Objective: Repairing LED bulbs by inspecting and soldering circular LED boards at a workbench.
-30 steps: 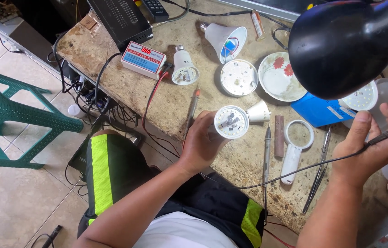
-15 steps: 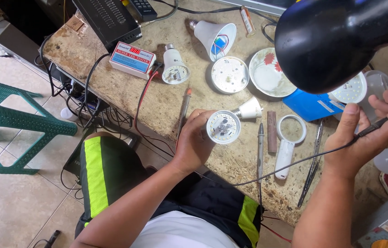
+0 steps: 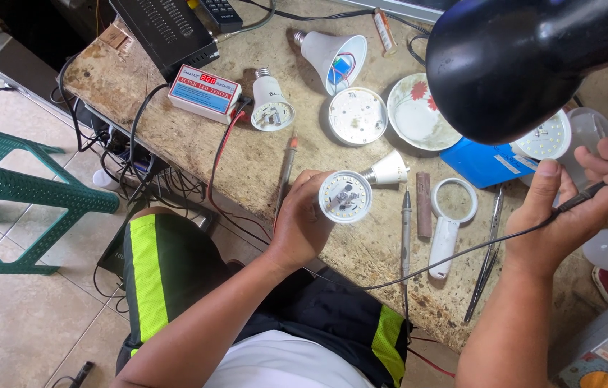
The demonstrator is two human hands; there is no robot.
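Left hand (image 3: 304, 226) grips an open bulb (image 3: 347, 195); right hand (image 3: 570, 208) pinches a black probe (image 3: 583, 195), whose trailing wire (image 3: 455, 255) could snag worktop (image 3: 246, 158) tools.

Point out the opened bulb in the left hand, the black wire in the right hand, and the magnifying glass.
opened bulb (image 3: 345, 196), head view, on its round LED board.
black wire (image 3: 583, 195), head view, on the stretch across the palm.
magnifying glass (image 3: 443, 246), head view, on its white handle.

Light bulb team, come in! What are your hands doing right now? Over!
Left hand gripping opened LED bulb, LED face up. Right hand pinching black wired tool, off to the side. Black desk lamp shade hangs over the bench, hiding part of it.
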